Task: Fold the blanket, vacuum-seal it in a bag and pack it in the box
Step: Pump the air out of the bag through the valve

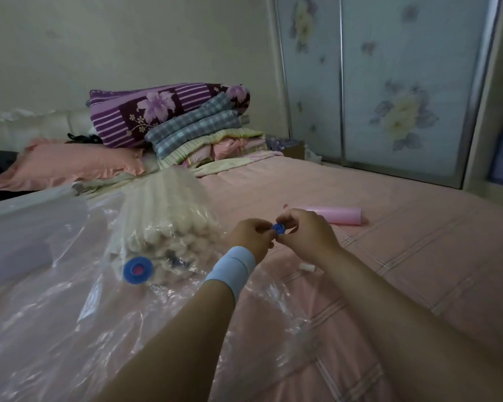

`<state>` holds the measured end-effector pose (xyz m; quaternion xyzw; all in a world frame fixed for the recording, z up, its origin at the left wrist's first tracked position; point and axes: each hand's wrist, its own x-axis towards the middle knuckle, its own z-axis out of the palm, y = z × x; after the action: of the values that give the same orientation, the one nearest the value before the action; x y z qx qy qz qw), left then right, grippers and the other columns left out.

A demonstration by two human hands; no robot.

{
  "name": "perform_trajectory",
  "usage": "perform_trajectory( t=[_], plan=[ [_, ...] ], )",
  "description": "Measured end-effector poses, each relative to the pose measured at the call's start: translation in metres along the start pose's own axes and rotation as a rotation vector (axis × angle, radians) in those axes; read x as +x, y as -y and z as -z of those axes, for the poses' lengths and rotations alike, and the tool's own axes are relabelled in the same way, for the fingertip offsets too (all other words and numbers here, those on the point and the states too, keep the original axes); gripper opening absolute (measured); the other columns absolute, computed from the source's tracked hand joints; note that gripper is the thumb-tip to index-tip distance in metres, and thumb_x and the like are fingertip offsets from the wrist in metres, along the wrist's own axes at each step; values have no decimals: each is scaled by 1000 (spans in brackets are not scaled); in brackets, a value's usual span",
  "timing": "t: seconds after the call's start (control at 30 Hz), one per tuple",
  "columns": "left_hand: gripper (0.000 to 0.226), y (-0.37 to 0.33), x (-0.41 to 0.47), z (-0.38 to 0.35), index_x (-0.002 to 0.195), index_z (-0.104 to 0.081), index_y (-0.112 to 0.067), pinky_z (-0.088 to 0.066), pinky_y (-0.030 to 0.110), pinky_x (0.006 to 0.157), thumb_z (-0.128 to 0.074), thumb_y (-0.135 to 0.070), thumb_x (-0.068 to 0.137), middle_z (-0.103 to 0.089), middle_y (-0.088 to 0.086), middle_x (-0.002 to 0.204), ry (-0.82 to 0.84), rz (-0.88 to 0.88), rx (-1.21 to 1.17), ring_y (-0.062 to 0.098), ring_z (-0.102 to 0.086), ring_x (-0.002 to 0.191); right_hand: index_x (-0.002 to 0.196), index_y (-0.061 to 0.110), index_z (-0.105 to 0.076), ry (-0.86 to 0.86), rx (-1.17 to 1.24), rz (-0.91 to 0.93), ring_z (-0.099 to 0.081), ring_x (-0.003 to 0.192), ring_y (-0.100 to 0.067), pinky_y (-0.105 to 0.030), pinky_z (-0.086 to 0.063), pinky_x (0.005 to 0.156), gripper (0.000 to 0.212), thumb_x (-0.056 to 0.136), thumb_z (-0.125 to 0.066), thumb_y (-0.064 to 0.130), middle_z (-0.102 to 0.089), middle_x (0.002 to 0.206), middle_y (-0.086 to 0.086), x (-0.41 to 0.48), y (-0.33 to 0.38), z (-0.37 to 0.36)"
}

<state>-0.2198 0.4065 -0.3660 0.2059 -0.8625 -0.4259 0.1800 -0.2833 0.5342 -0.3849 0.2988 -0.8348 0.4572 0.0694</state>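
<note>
A cream folded blanket (pixel 169 216) lies inside a clear plastic vacuum bag (pixel 70 300) spread over the left of the bed. The bag's round blue valve (pixel 138 270) with a pink centre faces up near the blanket's near end. My left hand (pixel 251 237), with a pale blue wristband, and my right hand (pixel 305 232) meet above the bed to the right of the bag. Together they pinch a small blue valve cap (pixel 278 228) between the fingertips. A pink cylindrical hand pump (pixel 336 215) lies on the bed just beyond my right hand.
The pink bedspread (pixel 404 271) stretches to the right. A pink pillow (pixel 70 165) and a stack of folded quilts (pixel 192 129) sit at the head of the bed. A cardboard box (pixel 294 147) stands beside the stack. A floral sliding wardrobe (pixel 389 82) is at the right.
</note>
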Motion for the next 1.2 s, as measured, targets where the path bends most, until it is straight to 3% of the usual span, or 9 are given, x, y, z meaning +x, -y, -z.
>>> perform_trajectory(
  t=[0.13, 0.27, 0.33, 0.4, 0.57, 0.67, 0.83, 1.0, 1.2],
  plan=[
    [19, 2, 13, -19, 100, -75, -17, -54, 27, 76, -72, -24, 82, -73, 2, 85, 64, -28, 211, 19, -69, 82, 113, 31, -73, 64, -266, -2, -65, 106, -12, -32, -46, 95, 37, 77, -79, 39, -74, 109, 10, 5, -21, 4],
    [21, -3, 26, -34, 104, -73, -18, -47, 26, 80, -63, -28, 89, -69, 3, 106, 246, -73, 640, 23, -62, 97, 126, 35, -65, 182, -415, -34, -58, 120, -18, -34, -40, 104, 53, 76, -74, 50, -68, 126, 6, 10, -35, 11],
    [26, -8, 34, -41, 110, -67, -12, -48, 32, 86, -50, -26, 96, -66, 7, 114, 239, -146, 783, 28, -60, 103, 128, 34, -64, 133, -417, -17, -55, 120, -21, -37, -42, 104, 47, 82, -69, 36, -64, 131, 2, 16, -40, 18],
    [31, -13, 40, -46, 119, -62, -14, -48, 37, 91, -42, -29, 100, -62, 10, 120, 174, -190, 747, 29, -58, 108, 133, 30, -61, 87, -483, -20, -47, 124, -24, -42, -38, 107, 49, 86, -61, 17, -55, 139, -3, 22, -45, 23],
    [46, -20, 58, -57, 142, -41, -24, -40, 44, 105, -47, -34, 98, -44, 3, 140, 130, -286, 739, 27, -45, 125, 157, 25, -23, 117, -682, -109, -18, 151, -29, -53, -19, 120, 79, 88, -58, 11, -21, 165, -7, 42, -67, 26],
    [54, -21, 61, -62, 147, -33, -22, -38, 45, 106, -47, -40, 98, -38, 2, 147, 128, -343, 737, 26, -38, 131, 158, 18, -16, 56, -775, -123, -35, 141, -31, -58, -23, 115, 83, 86, -59, 15, -39, 153, -10, 45, -73, 26],
    [67, -21, 62, -65, 152, -20, -23, -27, 45, 115, -50, -43, 96, -18, 0, 159, 140, -389, 799, 24, -19, 144, 134, 19, -52, 28, -973, -158, -40, 128, -30, -56, -25, 113, 46, 88, -60, 22, -47, 136, -11, 44, -64, 24],
    [77, -25, 50, -52, 155, -3, -27, -9, 46, 121, -49, -46, 95, 5, -2, 163, 167, -424, 903, 22, 3, 149, 137, 24, -43, -44, -861, -63, -48, 122, -27, -51, -38, 103, 53, 89, -64, 18, -49, 131, -5, 36, -56, 27],
    [82, -26, 27, -7, 153, -3, -31, 9, 56, 115, -57, -33, 90, 1, 2, 161, -155, -518, 1068, 27, 2, 149, 138, 28, -42, -138, -620, 125, -50, 115, -21, -41, -44, 95, 52, 93, -67, 25, -51, 130, -1, 31, -10, 26]
  ],
)
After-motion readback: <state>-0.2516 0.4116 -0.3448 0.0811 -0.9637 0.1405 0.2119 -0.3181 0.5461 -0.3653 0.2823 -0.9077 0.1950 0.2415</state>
